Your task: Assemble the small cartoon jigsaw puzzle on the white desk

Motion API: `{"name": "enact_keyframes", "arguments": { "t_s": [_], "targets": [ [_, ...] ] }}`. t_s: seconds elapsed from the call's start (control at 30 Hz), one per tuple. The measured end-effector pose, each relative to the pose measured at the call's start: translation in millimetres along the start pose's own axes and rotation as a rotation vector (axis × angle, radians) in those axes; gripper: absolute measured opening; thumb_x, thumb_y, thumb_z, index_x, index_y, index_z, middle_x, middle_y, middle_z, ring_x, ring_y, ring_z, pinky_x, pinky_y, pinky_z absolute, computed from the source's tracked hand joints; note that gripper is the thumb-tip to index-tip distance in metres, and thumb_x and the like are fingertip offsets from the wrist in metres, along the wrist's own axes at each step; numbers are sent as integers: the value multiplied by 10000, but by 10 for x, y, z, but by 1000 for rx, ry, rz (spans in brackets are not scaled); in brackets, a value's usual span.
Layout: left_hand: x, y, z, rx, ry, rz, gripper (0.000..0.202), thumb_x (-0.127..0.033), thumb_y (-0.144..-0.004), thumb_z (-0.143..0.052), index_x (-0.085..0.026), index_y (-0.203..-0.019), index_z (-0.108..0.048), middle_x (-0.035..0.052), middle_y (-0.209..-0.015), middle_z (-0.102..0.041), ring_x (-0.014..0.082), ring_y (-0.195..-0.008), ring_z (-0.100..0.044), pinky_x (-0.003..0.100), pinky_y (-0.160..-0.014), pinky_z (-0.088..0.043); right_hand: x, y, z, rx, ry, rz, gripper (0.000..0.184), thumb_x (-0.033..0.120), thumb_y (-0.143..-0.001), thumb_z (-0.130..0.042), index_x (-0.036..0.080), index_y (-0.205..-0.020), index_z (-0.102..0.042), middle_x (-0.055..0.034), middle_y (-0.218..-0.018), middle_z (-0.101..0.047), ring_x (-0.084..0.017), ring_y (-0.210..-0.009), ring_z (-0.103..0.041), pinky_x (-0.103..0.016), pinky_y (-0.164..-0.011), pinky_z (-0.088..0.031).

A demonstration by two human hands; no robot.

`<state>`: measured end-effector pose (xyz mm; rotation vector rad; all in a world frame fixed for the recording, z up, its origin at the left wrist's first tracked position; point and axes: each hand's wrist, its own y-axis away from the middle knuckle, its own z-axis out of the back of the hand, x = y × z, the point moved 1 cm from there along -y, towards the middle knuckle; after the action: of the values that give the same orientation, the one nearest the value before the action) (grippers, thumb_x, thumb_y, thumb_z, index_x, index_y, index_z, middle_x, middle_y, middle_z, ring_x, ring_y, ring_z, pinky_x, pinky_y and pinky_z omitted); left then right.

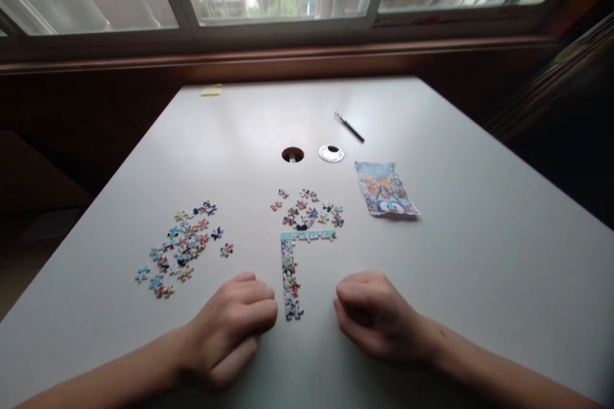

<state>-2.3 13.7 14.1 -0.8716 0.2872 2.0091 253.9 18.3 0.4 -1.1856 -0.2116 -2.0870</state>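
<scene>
My left hand (235, 326) rests on the table as a closed fist, just left of a partly joined jigsaw puzzle (289, 275). Loosely curled on the other side is my right hand (377, 316), with nothing showing inside its fingers. The joined pieces form an L: a column down the left and a light blue row along the top. Neither hand touches it. Several loose puzzle pieces (311, 211) lie above the top row. A larger scatter of puzzle pieces (185, 246) is spread beyond my left hand.
A printed picture sheet (385, 188) lies right of the pieces. Farther back are a black pen (350, 127), a round cable hole (292, 154) and its silver cover (330, 153). A yellow sticky note (211, 90) marks the white table's (480, 204) far left corner, below the window.
</scene>
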Motion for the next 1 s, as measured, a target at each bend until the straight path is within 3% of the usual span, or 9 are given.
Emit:
{"name": "enact_keyframes", "arguments": {
  "t_s": [0.47,1.0],
  "targets": [
    [-19,-27,39,38,2,-8,192,-208,-742,-382,-202,-733,-191,23,-662,-398,202,-601,-361,375,-625,-293,0,9,21,-44,0,23,374,4,-726,-504,220,-659,-205,62,-582,-228,-99,-523,-208,-254,-503,-212],
    [-7,-16,24,85,50,1,165,-219,-728,-365,-200,-741,-202,24,-692,-440,210,-638,-385,380,-643,-266,-5,19,4,3,-15,2,382,0,-738,-485,223,-677,-181,59,-590,-217,-113,-529,-207,-272,-519,-200]
  ]
}}
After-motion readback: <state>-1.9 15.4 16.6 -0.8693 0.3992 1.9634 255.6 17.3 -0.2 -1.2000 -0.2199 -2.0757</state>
